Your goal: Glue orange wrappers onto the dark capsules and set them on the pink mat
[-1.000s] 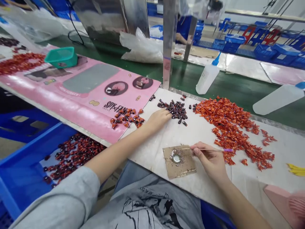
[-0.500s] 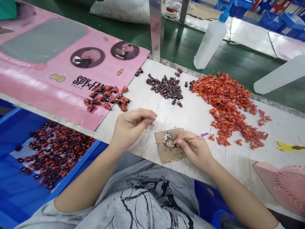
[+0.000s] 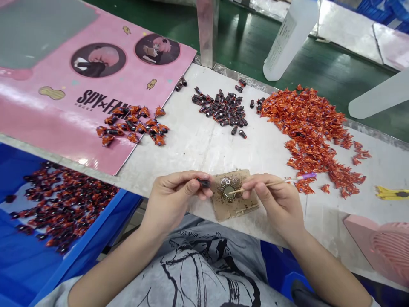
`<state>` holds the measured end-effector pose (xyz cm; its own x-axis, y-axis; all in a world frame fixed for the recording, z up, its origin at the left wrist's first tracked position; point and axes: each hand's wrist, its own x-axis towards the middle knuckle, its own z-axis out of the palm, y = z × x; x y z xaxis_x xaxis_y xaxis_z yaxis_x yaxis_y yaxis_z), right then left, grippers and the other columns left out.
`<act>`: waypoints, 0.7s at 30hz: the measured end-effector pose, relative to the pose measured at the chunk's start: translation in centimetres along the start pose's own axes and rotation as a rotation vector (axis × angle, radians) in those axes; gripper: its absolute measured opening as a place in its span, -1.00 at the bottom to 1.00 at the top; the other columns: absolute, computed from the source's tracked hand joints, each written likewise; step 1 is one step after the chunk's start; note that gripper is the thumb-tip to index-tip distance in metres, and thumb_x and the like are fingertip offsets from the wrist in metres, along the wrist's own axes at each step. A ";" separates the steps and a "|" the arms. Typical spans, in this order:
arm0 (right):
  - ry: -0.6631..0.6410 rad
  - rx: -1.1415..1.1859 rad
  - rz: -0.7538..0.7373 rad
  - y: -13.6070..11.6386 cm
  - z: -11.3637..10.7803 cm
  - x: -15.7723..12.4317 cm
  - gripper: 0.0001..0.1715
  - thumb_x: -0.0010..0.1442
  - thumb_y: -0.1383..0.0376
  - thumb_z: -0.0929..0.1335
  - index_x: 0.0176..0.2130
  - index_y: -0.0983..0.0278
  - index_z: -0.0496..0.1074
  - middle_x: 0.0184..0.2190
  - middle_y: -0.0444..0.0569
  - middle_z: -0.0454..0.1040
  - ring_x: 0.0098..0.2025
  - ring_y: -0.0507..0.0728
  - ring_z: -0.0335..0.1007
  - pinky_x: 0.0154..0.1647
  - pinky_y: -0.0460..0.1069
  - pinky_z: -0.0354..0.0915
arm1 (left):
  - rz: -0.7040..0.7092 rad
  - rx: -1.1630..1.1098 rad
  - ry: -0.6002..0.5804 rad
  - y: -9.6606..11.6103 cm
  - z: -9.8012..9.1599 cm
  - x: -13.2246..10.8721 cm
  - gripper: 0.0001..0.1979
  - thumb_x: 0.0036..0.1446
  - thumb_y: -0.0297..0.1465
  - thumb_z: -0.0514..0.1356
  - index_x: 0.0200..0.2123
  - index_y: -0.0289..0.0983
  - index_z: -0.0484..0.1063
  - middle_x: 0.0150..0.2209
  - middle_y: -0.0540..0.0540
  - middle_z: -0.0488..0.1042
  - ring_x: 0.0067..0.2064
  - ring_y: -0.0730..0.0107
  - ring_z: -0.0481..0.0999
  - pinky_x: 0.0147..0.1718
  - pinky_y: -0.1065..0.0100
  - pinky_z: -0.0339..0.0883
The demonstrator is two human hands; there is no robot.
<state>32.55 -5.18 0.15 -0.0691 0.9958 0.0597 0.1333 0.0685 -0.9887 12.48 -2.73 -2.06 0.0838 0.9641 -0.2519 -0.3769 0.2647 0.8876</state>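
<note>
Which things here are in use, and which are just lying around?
In use: left hand pinching a small dark piece; right hand holding a thin stick, tip at the round dab on the cardboard square; dark-piece pile; orange-piece pile.
Lying about: squeeze bottle, pink poster, pink fan, yellow strip.

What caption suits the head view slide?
Left hand pinches a dark piece; right hand holds a stick to the cardboard pad.
</note>
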 end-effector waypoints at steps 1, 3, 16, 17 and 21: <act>0.002 0.027 -0.058 -0.2 0.1 -0.1 -0.65 0.34 0.07 0.34 -0.31 0.25 0.55 -0.50 -0.06 0.55 -0.39 0.08 0.51 -0.36 -0.03 0.44 | -0.034 -0.003 -0.015 -0.1 0.3 -0.2 -0.74 -0.21 -0.15 0.54 -0.49 -0.17 0.68 -0.44 -0.10 0.69 -0.55 0.40 0.59 -0.59 0.44 0.49; -0.017 0.069 -0.170 -0.5 0.2 -0.2 -0.70 0.36 0.12 0.33 -0.28 0.24 0.54 -0.49 -0.05 0.53 -0.36 0.10 0.49 -0.31 0.01 0.44 | -0.077 0.006 -0.048 -0.2 0.9 -0.5 -0.74 -0.20 -0.14 0.53 -0.48 -0.17 0.68 -0.42 -0.10 0.69 -0.52 0.34 0.61 -0.56 0.39 0.52; -0.070 -0.060 -0.364 -0.3 0.1 -0.5 -0.74 0.41 0.23 0.27 -0.21 0.24 0.52 -0.36 0.01 0.57 -0.26 0.13 0.50 -0.22 0.06 0.45 | -0.100 0.003 -0.140 -0.4 1.9 -0.9 -0.78 -0.18 -0.17 0.53 -0.45 -0.14 0.70 -0.39 -0.08 0.69 -0.51 0.39 0.60 -0.52 0.41 0.55; -0.077 -0.072 -0.370 -0.3 0.1 -0.4 -0.74 0.41 0.23 0.27 -0.21 0.24 0.51 -0.37 0.01 0.57 -0.26 0.13 0.51 -0.22 0.06 0.45 | -0.095 0.009 -0.141 -0.4 1.9 -0.9 -0.78 -0.18 -0.17 0.53 -0.45 -0.13 0.70 -0.39 -0.08 0.69 -0.51 0.40 0.60 -0.51 0.41 0.55; -0.111 -0.107 -0.373 -0.4 0.2 -0.4 -0.74 0.42 0.25 0.25 -0.19 0.24 0.50 -0.35 0.02 0.57 -0.24 0.14 0.51 -0.21 0.07 0.45 | -0.079 0.048 -0.143 -0.5 1.7 -0.9 -0.79 -0.18 -0.16 0.52 -0.44 -0.09 0.70 -0.36 -0.08 0.69 -0.43 0.35 0.63 -0.42 0.37 0.59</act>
<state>32.37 -5.63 0.54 -0.2382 0.8892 0.3906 0.1805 0.4357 -0.8818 14.14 -3.64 -1.60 0.2432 0.9325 -0.2669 -0.3201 0.3370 0.8854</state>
